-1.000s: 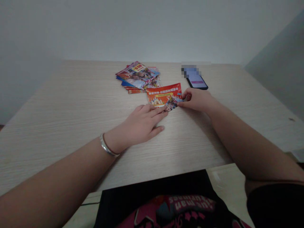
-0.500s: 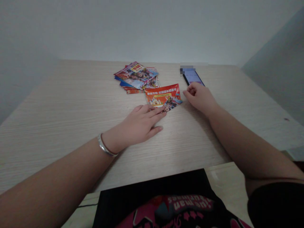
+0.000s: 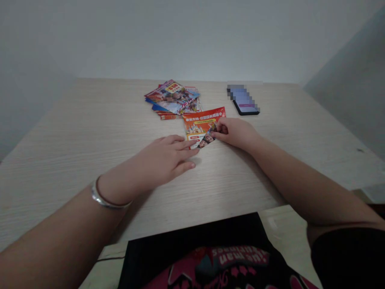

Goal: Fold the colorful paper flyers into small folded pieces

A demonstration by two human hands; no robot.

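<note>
An orange leaflet (image 3: 201, 121) lies on the light wooden table (image 3: 90, 132), its near right corner folded over. My right hand (image 3: 237, 133) pinches that folded edge between thumb and fingers. My left hand (image 3: 164, 160) lies flat with fingers stretched out, the fingertips pressing the leaflet's near left corner. A silver bangle (image 3: 104, 198) sits on my left wrist.
A fanned stack of colourful leaflets (image 3: 173, 98) lies just behind the orange one. A phone (image 3: 243, 101) with a lit screen rests to the right of the stack. The table's near edge runs above my dark-clothed lap (image 3: 204, 253).
My right hand came back from near the phone to the leaflet and folded its near right corner further in. My left hand slid slightly left and nearer to me.
</note>
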